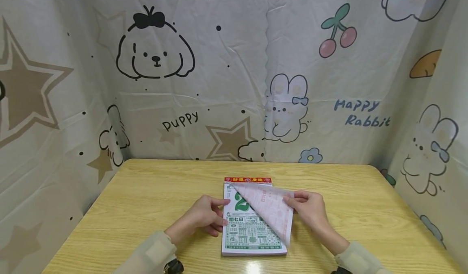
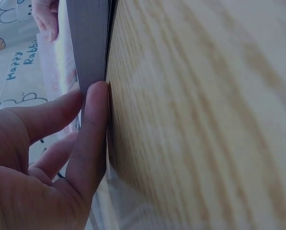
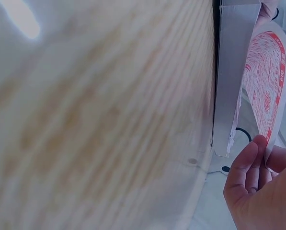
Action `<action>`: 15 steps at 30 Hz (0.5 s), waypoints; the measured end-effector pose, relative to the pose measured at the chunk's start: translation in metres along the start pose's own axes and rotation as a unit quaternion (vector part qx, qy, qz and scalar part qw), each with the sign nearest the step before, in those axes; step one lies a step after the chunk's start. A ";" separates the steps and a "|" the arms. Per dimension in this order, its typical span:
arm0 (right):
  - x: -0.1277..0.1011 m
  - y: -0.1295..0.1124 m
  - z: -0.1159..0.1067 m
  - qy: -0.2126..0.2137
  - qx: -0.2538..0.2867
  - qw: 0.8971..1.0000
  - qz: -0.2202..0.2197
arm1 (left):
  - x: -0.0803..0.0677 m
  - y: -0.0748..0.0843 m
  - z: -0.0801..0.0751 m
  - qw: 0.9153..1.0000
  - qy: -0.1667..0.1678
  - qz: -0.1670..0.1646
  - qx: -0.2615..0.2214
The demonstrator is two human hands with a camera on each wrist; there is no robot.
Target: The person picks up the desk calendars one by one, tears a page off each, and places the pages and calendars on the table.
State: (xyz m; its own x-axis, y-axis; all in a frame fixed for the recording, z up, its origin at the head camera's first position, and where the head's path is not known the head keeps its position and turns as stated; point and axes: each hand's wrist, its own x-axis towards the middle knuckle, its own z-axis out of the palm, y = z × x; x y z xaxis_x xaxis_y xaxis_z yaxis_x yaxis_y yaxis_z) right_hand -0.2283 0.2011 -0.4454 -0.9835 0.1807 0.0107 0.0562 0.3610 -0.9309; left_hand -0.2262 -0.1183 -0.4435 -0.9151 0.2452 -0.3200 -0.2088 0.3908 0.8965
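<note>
A thick tear-off calendar (image 1: 252, 235) with a red top strip lies on the table, a large green 2 and green print showing on its face. Its top page (image 1: 272, 209), red-printed, is folded back diagonally from the lower left, still reaching up to the strip. At the calendar's left edge, my left hand (image 1: 206, 215) holds the stack, with fingertips on the face and against the side (image 2: 87, 48). My right hand (image 1: 310, 209) pinches the lifted page (image 3: 269, 86) at its right edge between thumb and fingers.
The calendar stands on a wood-grain table (image 1: 153, 192) with rounded far corners. A cloth curtain (image 1: 226, 62) printed with cartoon animals and stars hangs behind it and along both sides.
</note>
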 end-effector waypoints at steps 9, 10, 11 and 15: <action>-0.003 -0.003 0.000 -0.004 -0.004 1.000 -0.003 | -0.001 0.002 0.000 1.000 -0.001 0.005 0.007; -0.003 -0.002 0.000 -0.004 -0.004 1.000 -0.002 | -0.002 0.002 0.000 1.000 -0.002 0.007 0.008; -0.003 -0.002 0.000 -0.003 -0.003 1.000 0.000 | -0.002 0.002 0.001 1.000 -0.005 0.009 0.007; -0.004 -0.003 0.000 -0.003 0.004 1.000 0.000 | -0.004 0.002 0.000 1.000 -0.015 0.014 0.001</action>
State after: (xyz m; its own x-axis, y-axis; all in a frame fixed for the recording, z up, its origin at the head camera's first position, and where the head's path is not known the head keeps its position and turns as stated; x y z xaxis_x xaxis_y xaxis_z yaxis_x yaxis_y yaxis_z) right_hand -0.2246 0.1997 -0.4429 -0.9845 0.1753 0.0076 0.0557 0.3538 -0.9337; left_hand -0.2230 -0.1187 -0.4405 -0.9098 0.2832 -0.3035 -0.1817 0.3855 0.9046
